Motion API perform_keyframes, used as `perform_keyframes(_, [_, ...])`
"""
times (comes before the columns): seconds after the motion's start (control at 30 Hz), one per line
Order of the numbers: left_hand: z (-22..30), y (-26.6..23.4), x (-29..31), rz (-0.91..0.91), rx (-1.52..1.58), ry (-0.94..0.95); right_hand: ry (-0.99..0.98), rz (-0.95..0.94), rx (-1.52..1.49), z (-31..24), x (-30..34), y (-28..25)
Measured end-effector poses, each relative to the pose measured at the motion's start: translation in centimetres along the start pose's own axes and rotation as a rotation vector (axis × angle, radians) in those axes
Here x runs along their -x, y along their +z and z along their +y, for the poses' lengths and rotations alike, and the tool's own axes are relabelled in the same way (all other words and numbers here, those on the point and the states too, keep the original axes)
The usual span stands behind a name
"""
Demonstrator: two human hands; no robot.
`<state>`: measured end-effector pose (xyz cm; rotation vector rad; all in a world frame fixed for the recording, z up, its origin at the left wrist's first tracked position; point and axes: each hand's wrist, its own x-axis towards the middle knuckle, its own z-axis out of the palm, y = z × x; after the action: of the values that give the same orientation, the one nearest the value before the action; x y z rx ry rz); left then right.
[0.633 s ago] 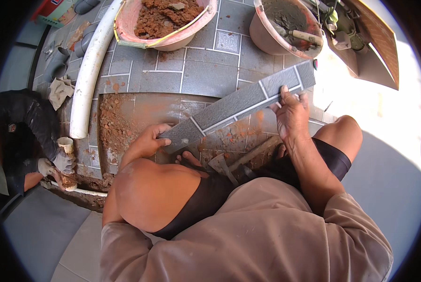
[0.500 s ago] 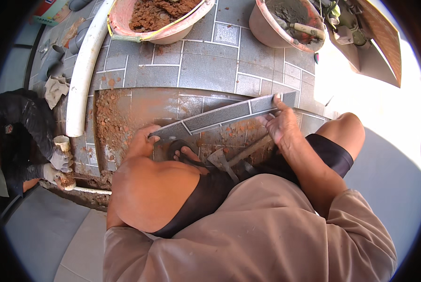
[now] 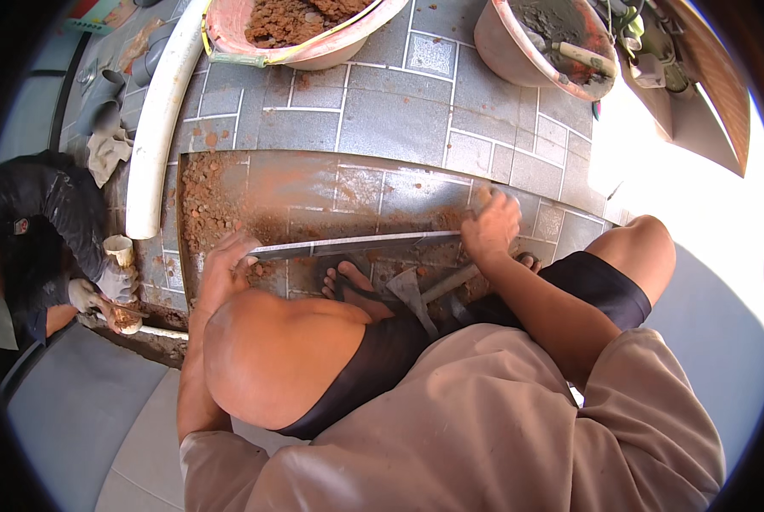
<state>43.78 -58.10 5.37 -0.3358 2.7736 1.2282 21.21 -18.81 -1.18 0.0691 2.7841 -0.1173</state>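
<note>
A long, narrow strip of grey patterned tile (image 3: pixel 361 243) is held across the front of me, standing on its edge so that its pale cut edge faces up. My left hand (image 3: pixel 227 256) is closed on its left end. At its right end my right hand (image 3: pixel 491 226) is closed, fingers curled over the tile. Below the strip are my sandalled foot (image 3: pixel 352 286) and a tool with a flat metal head (image 3: pixel 409 288) and a wooden handle. Beyond it lies a rectangular bed with dirt and rubble (image 3: pixel 215 192) at its left side.
A bucket of reddish rubble (image 3: pixel 314 55) and a bucket of grey mortar with a trowel (image 3: pixel 506 43) stand at the far side. A white pipe (image 3: pixel 164 128) lies to the left. There a co-worker's gloved hands (image 3: pixel 113 290) grip a short pipe by a trench.
The tile strip has come lower and nearer, its face turning away so the edge shows on top. Both my hands moved with it, the right one down and to the left.
</note>
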Motion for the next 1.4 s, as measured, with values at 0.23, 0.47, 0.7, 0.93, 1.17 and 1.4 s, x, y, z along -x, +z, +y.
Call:
perform_keyframes(0.23, [-0.6,1.1,-0.8,-0.059,0.074,-0.044,-0.750,-0.159,0.028,-2.1,-4.0,3.1])
perform_keyframes(0.47, [-2.2,1.2,1.6,-0.056,-0.006,-0.221,-0.150,-0.645,0.222,-2.5,-1.3,-2.0])
perform_keyframes(0.7, [-6.0,3.8,0.8,0.070,0.036,-0.252,-0.448,-0.705,0.304,3.7,-2.4,-0.7])
perform_keyframes(0.93, [-4.1,2.9,-1.5,0.115,0.282,-0.375,-0.219,-0.296,-0.047,4.3,-1.0,-1.7])
perform_keyframes(1.17, [-11.3,9.1,-7.7,0.651,0.381,-0.246,0.175,-0.079,-0.683,4.6,-3.5,2.2])
perform_keyframes(1.4, [-11.5,12.5,-11.8,0.781,0.680,-0.289,0.267,0.071,-0.919,3.6,-4.9,3.0])
